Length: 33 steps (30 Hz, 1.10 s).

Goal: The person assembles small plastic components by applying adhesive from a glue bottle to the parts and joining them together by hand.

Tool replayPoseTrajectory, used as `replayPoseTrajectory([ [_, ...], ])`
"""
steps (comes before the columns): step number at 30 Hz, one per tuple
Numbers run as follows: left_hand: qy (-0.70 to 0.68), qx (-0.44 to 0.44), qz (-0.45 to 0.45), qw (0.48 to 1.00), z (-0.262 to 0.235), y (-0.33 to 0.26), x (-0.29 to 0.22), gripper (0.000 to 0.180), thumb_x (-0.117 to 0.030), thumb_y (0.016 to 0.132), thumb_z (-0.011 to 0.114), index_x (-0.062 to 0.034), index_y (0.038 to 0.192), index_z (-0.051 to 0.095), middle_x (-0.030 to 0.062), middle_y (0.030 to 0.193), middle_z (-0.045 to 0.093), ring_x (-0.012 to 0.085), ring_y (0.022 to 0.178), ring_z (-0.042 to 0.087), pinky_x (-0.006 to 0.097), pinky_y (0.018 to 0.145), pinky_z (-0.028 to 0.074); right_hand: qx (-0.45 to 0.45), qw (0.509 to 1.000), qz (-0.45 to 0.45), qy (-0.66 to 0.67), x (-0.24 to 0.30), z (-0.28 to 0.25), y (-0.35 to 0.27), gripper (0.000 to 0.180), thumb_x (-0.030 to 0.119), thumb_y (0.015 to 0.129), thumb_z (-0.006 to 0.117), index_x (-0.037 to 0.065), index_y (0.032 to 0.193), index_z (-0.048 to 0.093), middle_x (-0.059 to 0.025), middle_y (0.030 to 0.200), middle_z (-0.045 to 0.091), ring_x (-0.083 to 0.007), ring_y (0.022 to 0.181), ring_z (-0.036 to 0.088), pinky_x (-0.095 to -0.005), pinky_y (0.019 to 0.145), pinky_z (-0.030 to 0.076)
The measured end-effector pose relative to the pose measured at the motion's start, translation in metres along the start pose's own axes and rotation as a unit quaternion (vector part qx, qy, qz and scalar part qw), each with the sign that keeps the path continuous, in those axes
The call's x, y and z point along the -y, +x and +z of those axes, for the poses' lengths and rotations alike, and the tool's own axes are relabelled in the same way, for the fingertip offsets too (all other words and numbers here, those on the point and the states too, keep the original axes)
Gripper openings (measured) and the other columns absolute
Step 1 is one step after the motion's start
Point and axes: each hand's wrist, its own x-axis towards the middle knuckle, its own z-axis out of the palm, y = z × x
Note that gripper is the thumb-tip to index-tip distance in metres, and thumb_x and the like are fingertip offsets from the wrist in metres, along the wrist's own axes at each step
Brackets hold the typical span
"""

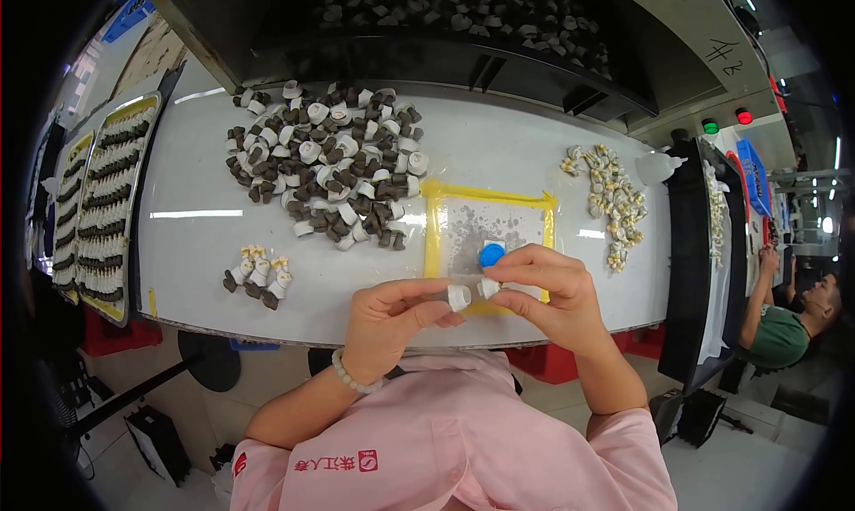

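Above the table's front edge, my left hand (385,322) pinches a white figurine body (458,297); its lower end is hidden by my fingers. Close to its right, my right hand (554,299) grips a small white figurine head (489,287) between thumb and fingers. The two pieces face each other with a narrow gap. Just beyond my right fingertips is a round blue cap (492,255), on a spotted sheet (472,226) edged with yellow tape. Several joined figurines (258,276) with white bodies, dark feet and yellow-white tops lie left of my left hand.
A big heap of white-and-dark bodies (329,155) covers the back left; small yellow-white heads (614,204) are spread at right, near a white squeeze bottle (657,167). Filled trays (116,199) stand far left. A black bin (499,88) spans the back. Another person (788,328) works far right.
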Motion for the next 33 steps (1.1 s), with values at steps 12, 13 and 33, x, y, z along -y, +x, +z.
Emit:
replayPoseTrajectory([
  [12, -0.01, 0.004, -0.011, 1.0, 0.0, -0.003, 0.002, 0.022, 0.005, 0.086, 0.061, 0.0056, 0.108, 0.065, 0.0152, 0.094, 0.068, 0.0203, 0.08, 0.069, 0.028, 0.073, 0.058, 0.023, 0.999, 0.019, 0.04, -0.002, 0.016, -0.001, 0.025, -0.002, 0.073, 0.075, 0.0, 0.098, 0.072, -0.0088, 0.088, 0.066, -0.0147, 0.075, 0.062, -0.0241, 0.063, 0.049],
  [13, -0.011, 0.01, -0.01, 1.0, 0.0, -0.003, 0.001, 0.022, 0.005, 0.086, 0.061, 0.0056, 0.108, 0.065, 0.0152, 0.094, 0.068, 0.0203, 0.08, 0.069, 0.028, 0.073, 0.058, 0.025, 0.998, 0.021, 0.045, -0.003, 0.017, -0.001, 0.026, -0.002, 0.073, 0.075, 0.0, 0.098, 0.072, -0.0088, 0.088, 0.066, -0.0144, 0.075, 0.062, -0.0239, 0.063, 0.049],
  [33, 0.669, -0.152, 0.385, 0.617, -0.084, -0.059, -0.035, 0.038, 0.002, 0.065, 0.078, -0.0018, 0.1, 0.067, 0.0114, 0.092, 0.057, 0.026, 0.075, 0.055, 0.035, 0.063, 0.047, -0.139, 0.862, 0.121, -0.473, -0.056, -0.076, 0.004, 0.016, 0.005, 0.079, 0.066, 0.001, 0.093, 0.063, -0.014, 0.091, 0.062, -0.0326, 0.085, 0.058, -0.0394, 0.074, 0.048],
])
